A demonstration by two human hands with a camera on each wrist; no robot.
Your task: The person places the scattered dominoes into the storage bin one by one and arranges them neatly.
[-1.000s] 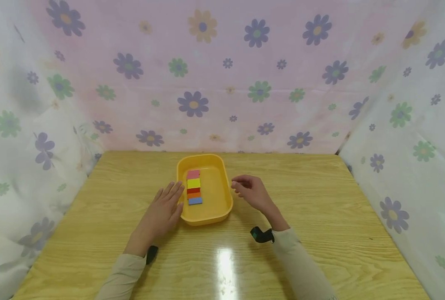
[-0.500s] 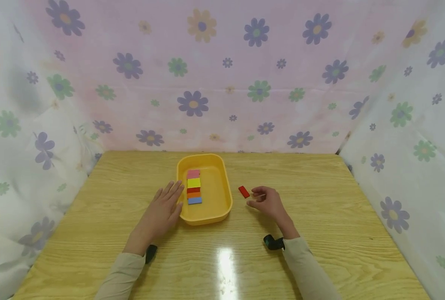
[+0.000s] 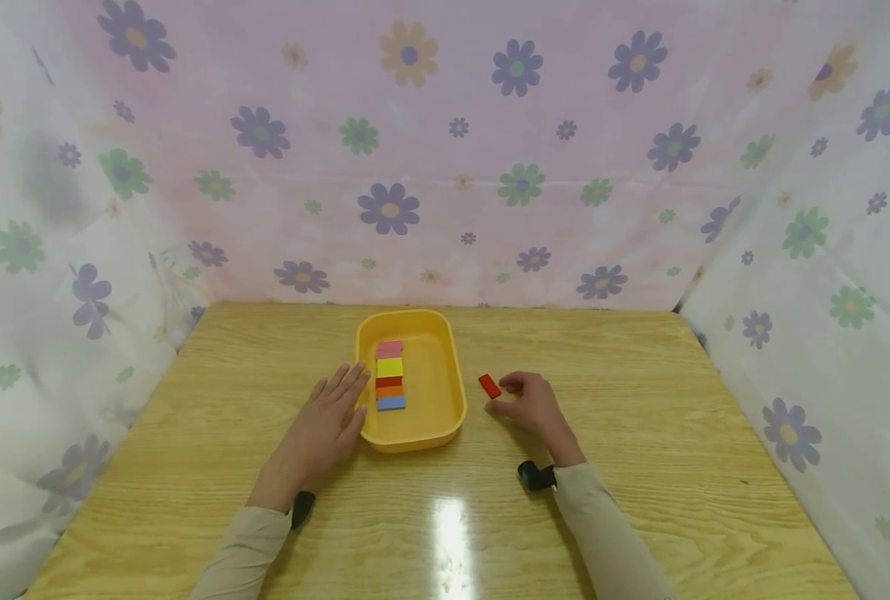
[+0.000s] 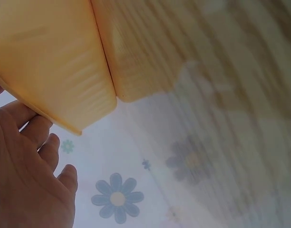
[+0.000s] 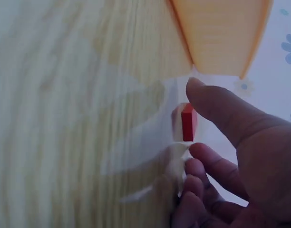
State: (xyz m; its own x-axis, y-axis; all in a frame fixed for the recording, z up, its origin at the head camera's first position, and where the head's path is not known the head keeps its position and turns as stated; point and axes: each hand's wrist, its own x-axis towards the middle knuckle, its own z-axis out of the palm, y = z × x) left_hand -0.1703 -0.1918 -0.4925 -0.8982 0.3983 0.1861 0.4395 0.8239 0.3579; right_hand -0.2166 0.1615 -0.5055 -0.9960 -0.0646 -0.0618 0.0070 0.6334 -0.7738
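Note:
A yellow plastic tray [image 3: 433, 439] stands on the table, with a column of flat coloured blocks along its left side: pink [image 3: 389, 349], yellow [image 3: 389, 367], dark red [image 3: 388, 382], orange [image 3: 389, 392] and blue [image 3: 391, 403]. My left hand [image 3: 323, 429] rests with straight fingers on the tray's left rim. Right of the tray, a red block [image 3: 489, 386] lies flat on the table. My right hand [image 3: 532, 408] is just beside it, thumb and fingers spread apart. In the right wrist view the red block [image 5: 188, 122] shows between thumb and forefinger, with a gap on each side.
The wooden table [image 3: 640, 433] reaches back to a flowered cloth [image 3: 445, 150] that also hangs on both sides. A dark wrist camera [image 3: 537, 476] sits under the right wrist, another [image 3: 303, 508] by the left.
My right hand moved right from the tray's edge, exposing the red block on the table, then came slightly back left toward it. The left hand and the tray stayed in place.

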